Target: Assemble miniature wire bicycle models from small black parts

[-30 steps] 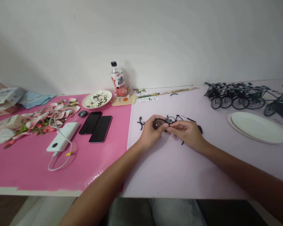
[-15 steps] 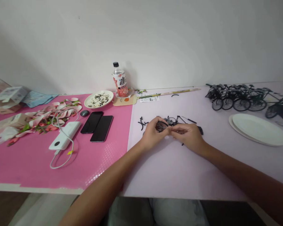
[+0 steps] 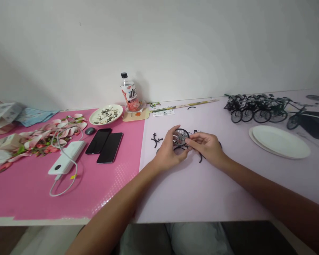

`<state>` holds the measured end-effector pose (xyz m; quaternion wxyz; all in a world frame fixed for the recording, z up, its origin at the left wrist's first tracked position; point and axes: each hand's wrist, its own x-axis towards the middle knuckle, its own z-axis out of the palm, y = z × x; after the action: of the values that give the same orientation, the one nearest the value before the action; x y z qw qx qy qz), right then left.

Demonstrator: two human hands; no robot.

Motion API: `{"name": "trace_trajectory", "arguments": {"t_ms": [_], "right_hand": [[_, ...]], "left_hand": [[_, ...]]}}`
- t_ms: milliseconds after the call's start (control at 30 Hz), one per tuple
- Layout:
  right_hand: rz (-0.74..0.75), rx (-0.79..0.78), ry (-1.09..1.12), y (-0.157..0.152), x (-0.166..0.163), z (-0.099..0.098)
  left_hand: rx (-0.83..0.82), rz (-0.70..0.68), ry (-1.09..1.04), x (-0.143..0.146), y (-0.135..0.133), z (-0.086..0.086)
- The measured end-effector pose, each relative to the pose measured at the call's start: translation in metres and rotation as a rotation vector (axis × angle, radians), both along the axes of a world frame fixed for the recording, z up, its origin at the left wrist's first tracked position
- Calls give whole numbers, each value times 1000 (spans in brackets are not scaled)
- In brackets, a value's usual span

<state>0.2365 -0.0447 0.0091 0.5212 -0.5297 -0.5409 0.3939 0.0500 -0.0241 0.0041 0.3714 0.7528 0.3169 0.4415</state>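
A small model bicycle wheel (image 3: 180, 137), black-rimmed with thin spokes, is held up between my two hands over the table. My left hand (image 3: 168, 150) curls around its left side, fingers behind and thumb below. The fingertips of my right hand (image 3: 206, 146) pinch at the wheel's right edge. Small dark bicycle parts lie on the table around the hands: curved black pieces (image 3: 156, 140) to the left and a black curved strip (image 3: 200, 157) just below the right hand. More parts behind the hands are partly hidden.
Several small model bicycles (image 3: 262, 115) stand at the back right, near stacked white plates (image 3: 281, 142). On the pink left side are two phones (image 3: 110, 148), a white power bank (image 3: 67, 157), petals (image 3: 45, 136), a bowl (image 3: 93, 120) and a bottle (image 3: 130, 97).
My left hand has opened wider around the wheel, and more of the wheel shows. My right fingertips have shifted to its right edge. The whole view has turned slightly right.
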Motion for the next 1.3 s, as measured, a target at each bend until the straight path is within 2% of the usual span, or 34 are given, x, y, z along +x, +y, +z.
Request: {"name": "trace_trajectory", "arguments": {"t_ms": [167,400,700,867,1033,1167,1300], "right_hand": [[13,-36,41,1,1,2],[66,-41,51,2,3,-1],[89,-56,37,3,4,-2],[138,-29,47,1,3,0],[52,-18,141,5,2,-5],[-36,2,226,12,3,-8],[-37,-17,227,13,5,-7]], "left_hand": [[31,79,73,-3,7,-4],[45,111,125,-7,11,-5],[41,92,156,-9,11,-3],[84,23,186,-11,11,-1],[171,-7,233,-18,14,3],[188,121,296,-30,24,8],[215,217,456,-53,47,5]]}}
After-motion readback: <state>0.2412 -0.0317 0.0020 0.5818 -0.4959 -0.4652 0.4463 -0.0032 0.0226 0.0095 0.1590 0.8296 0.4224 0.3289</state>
